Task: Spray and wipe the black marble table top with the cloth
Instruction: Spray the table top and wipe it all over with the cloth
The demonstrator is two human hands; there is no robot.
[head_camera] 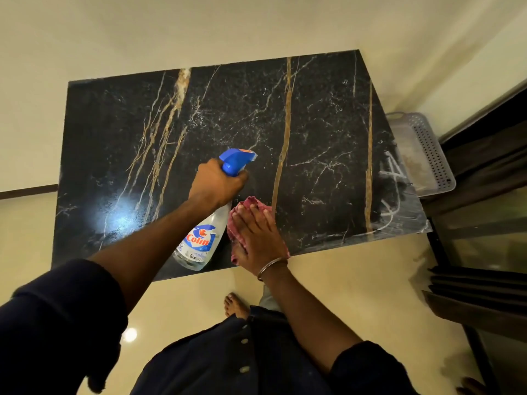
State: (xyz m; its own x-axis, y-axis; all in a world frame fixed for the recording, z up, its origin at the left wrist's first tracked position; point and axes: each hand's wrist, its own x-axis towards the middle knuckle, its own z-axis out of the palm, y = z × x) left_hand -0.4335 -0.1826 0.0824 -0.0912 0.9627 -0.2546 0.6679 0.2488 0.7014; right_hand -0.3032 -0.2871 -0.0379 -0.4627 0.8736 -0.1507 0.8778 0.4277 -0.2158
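Black marble with gold and white veins is filling the middle of the view as the table top (313, 132), with a lamp glare shining on its left part. The left hand (216, 185) is clenching around the neck of a clear spray bottle (199, 240) with a blue trigger head, its nozzle pointing out over the stone and the bottle's body hanging tilted above the near edge. Just beside it, the right hand (256, 232) is lying flat with fingers stretched out, pressing a reddish cloth (236, 223) onto the marble near that edge. A metal bangle (271, 267) is circling the right wrist. At the table's right side a pale perforated plastic basket (427, 155) is sitting partly hidden behind the corner. Bare feet are showing on the cream floor (356, 280) below.
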